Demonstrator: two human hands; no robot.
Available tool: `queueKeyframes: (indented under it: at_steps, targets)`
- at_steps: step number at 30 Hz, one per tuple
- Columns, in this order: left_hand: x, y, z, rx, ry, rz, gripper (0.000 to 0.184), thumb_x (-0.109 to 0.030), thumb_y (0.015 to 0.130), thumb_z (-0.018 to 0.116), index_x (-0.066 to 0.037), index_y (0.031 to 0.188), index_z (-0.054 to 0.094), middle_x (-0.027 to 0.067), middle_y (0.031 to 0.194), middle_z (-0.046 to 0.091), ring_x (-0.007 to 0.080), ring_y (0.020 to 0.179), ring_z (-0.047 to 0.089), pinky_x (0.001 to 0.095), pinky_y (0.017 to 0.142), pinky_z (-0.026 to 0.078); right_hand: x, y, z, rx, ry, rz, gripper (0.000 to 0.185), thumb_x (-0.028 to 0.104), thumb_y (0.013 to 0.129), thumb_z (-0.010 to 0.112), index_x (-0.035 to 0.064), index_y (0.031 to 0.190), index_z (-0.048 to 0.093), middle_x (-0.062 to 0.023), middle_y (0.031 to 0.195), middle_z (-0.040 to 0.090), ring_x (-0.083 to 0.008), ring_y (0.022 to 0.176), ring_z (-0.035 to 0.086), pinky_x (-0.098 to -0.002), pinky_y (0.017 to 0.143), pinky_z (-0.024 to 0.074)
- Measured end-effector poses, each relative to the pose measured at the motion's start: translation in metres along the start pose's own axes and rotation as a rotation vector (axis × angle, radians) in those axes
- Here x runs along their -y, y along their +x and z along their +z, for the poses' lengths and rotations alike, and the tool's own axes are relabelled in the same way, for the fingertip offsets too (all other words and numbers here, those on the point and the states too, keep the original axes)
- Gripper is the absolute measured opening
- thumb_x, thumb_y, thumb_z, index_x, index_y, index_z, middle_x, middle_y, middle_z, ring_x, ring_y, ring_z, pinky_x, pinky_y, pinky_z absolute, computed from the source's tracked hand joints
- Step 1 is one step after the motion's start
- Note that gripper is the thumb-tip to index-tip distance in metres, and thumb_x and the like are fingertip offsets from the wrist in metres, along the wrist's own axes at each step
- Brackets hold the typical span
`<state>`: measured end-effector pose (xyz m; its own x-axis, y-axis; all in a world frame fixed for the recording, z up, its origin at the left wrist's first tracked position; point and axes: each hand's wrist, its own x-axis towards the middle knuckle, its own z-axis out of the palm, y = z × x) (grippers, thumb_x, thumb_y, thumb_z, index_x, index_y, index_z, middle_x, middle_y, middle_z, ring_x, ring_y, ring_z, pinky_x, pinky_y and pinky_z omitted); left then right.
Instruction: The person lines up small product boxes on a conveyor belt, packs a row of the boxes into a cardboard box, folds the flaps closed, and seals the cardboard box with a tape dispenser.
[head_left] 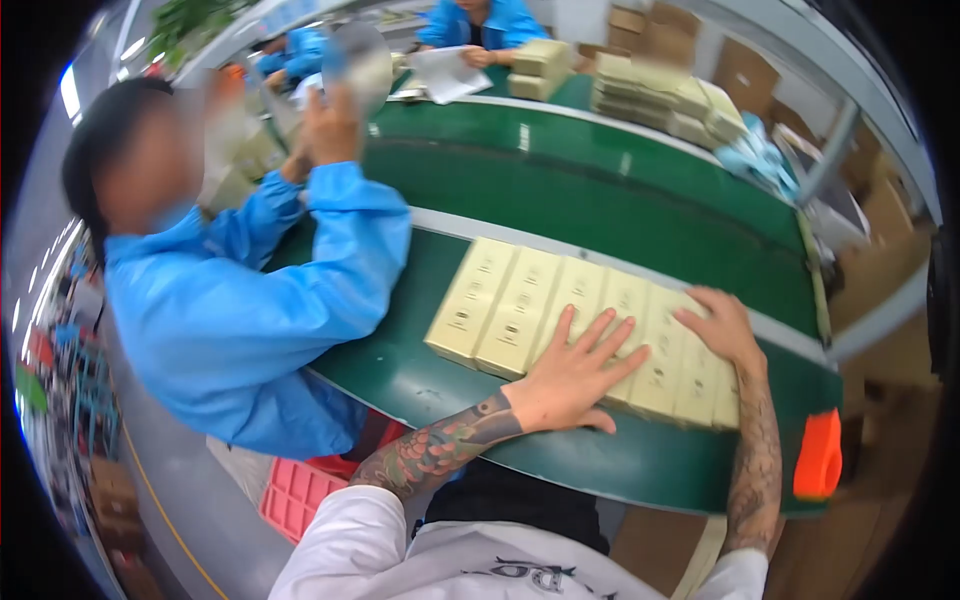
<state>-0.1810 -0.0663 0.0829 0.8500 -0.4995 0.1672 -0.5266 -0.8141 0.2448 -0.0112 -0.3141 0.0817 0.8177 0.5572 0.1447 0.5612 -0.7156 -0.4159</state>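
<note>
A row of several pale yellow boxes (523,300) lies side by side on the green table (420,375) in front of me, each with small dark print on top. My left hand (575,375) rests flat across the middle boxes, fingers spread, its thumb over the near edge of the row. Toward the far right end of the row, my right hand (725,325) lies on the boxes with its fingers apart. Neither hand is wrapped round a box. The hands cover parts of the boxes beneath them.
A person in a blue jacket (260,310) stands close on my left. Beyond runs a green conveyor belt (560,170), with stacked yellow boxes (650,95) and another person holding paper (447,73) behind it. An orange tape dispenser-like object (818,455) is at the table's right end.
</note>
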Motion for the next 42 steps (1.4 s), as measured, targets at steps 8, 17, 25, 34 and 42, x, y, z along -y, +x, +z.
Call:
queueKeyframes:
  at_steps: [8,17,25,34,42]
  targets:
    - [-0.014,0.006,0.008,-0.108,0.121,-0.020,0.092,-0.041,0.066,0.080,-0.018,0.145,0.039,0.0132,0.150,0.036,0.0336,0.138,0.034,0.0608,0.108,0.028,0.010,-0.004,-0.008,0.032,0.006,0.101,0.052,0.055,0.082,0.065,0.0100,0.107,0.071,-0.0129,0.107,0.070,-0.0331,0.099,0.064,-0.0402,0.091,0.0467]
    - [-0.011,0.008,0.010,-0.178,0.107,0.005,0.082,-0.041,0.067,0.080,-0.016,0.138,0.048,0.0099,0.144,0.045,0.0316,0.133,0.040,0.0591,0.107,0.031,0.007,-0.001,-0.008,0.043,0.064,0.100,0.053,0.057,0.082,0.064,0.0108,0.108,0.072,-0.0131,0.104,0.071,-0.0328,0.096,0.066,-0.0394,0.086,0.0499]
    - [-0.009,0.007,0.014,-0.215,0.121,0.048,0.080,-0.041,0.067,0.081,-0.014,0.136,0.050,0.0111,0.142,0.047,0.0337,0.131,0.042,0.0591,0.106,0.032,0.005,-0.001,-0.007,0.030,0.052,0.119,0.051,0.054,0.083,0.064,0.0097,0.107,0.072,-0.0133,0.104,0.071,-0.0320,0.096,0.067,-0.0378,0.086,0.0506]
    - [-0.014,0.001,0.004,-0.352,-0.025,0.123,0.062,-0.027,0.072,0.078,-0.009,0.128,0.056,0.0164,0.136,0.051,0.0365,0.128,0.045,0.0577,0.108,0.031,-0.012,-0.002,-0.037,-0.525,0.819,0.058,0.023,0.022,0.094,0.061,0.0004,0.102,0.068,-0.0051,0.095,0.070,-0.0135,0.089,0.063,-0.0286,0.080,0.0490]
    - [-0.103,-0.004,0.007,-0.087,-0.664,0.846,0.024,-0.014,0.074,0.068,-0.004,0.097,0.068,0.0049,0.081,0.062,0.0233,0.075,0.062,0.0367,0.072,0.051,0.174,-0.038,0.043,-0.216,0.504,-0.793,0.011,0.013,0.087,0.065,0.0042,0.091,0.068,-0.0104,0.086,0.066,-0.0287,0.078,0.066,-0.0376,0.067,0.0545]
